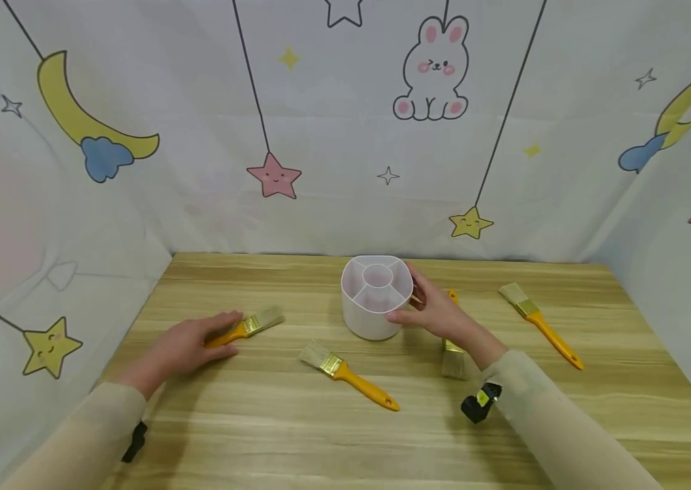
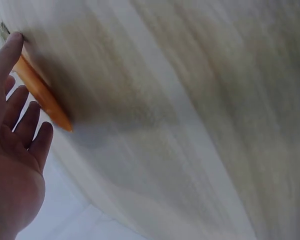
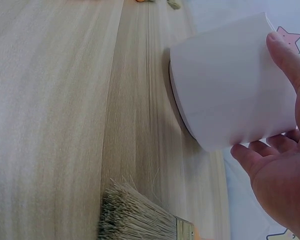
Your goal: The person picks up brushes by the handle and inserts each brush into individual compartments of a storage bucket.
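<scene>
A white round organizer with several compartments stands toward the back middle of the table in the head view. My right hand holds it from the right, thumb by the near rim and fingers on the outer wall. The right wrist view shows fingertips against the organizer. On the left, my left hand straddles the orange handle of a paintbrush, thumb on the near side. In the left wrist view the fingers of my left hand are spread loosely beside the orange handle.
One paintbrush lies in front of the organizer. Another paintbrush is partly hidden beneath my right forearm, and a third paintbrush lies farther right. A printed white cloth rises behind the wooden table and along both sides.
</scene>
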A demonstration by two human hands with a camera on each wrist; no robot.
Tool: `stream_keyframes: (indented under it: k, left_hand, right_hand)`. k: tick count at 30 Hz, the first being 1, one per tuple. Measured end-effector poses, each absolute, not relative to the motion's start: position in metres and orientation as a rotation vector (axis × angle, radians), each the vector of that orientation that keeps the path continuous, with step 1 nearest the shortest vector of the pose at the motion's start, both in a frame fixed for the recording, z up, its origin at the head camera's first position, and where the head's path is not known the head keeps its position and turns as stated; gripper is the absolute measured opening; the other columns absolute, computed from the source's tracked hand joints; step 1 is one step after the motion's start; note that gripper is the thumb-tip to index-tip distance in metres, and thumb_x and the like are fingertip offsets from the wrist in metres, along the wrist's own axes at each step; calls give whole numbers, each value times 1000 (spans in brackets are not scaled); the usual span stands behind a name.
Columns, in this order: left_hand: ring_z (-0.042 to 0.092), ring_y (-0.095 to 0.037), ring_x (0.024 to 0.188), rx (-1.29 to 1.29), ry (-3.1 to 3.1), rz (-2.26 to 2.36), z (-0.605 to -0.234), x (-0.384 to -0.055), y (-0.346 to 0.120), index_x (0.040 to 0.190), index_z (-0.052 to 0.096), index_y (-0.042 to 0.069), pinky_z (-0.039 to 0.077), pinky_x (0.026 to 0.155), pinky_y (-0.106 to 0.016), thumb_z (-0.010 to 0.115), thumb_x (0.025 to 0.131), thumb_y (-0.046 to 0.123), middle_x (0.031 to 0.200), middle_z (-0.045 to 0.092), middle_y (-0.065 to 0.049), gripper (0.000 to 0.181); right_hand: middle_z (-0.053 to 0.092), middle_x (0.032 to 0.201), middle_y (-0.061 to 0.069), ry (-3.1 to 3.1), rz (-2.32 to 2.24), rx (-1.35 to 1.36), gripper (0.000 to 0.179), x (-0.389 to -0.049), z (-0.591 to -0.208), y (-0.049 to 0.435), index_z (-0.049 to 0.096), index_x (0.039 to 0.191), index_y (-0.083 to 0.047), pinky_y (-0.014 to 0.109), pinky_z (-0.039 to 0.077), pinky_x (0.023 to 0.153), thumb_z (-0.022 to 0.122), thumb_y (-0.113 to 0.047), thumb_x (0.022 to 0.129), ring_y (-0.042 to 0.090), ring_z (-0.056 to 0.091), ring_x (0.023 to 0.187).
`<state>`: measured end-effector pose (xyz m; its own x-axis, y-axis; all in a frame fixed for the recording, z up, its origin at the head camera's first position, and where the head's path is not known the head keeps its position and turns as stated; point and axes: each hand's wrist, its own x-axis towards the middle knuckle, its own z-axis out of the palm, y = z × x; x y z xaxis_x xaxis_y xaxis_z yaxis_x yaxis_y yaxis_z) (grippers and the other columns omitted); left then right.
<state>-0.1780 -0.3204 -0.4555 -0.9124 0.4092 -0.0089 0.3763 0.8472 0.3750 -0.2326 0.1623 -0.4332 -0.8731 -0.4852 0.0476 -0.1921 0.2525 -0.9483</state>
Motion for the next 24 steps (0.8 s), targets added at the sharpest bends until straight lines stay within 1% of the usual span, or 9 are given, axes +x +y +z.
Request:
stream_keyframes:
  k: [3,11,18,24]
  left_hand:
    - [59,-50,134,625,2950,592,-460,-178,-321,154,59,10,49,107,-70,77,100,37,150,58,-27,63]
    - [61,-47,133,607,2984,678,-465,-178,-318,148,66,8,50,106,-68,78,100,29,146,62,-24,53]
    - [66,-47,126,585,3034,708,-469,-177,-314,140,72,6,54,103,-65,80,98,20,139,66,-24,45]
    - [70,-45,120,591,3086,701,-469,-177,-312,132,76,4,56,99,-64,81,97,15,132,71,-22,37]
  right_hand:
    - [40,167,11,2275,-1656,-632,100,-233,-433,162,24,170,-17,57,31,126,86,-10,92,38,33,158]
    - [39,168,11,2277,-1659,-613,101,-233,-434,162,23,171,-17,57,31,126,86,-10,92,37,34,158]
    - [36,170,10,2268,-1658,-593,104,-235,-436,164,20,172,-18,54,31,127,86,-12,93,35,33,159]
    - [33,172,11,2254,-1663,-588,106,-234,-437,165,18,173,-16,52,30,128,87,-13,93,34,31,160]
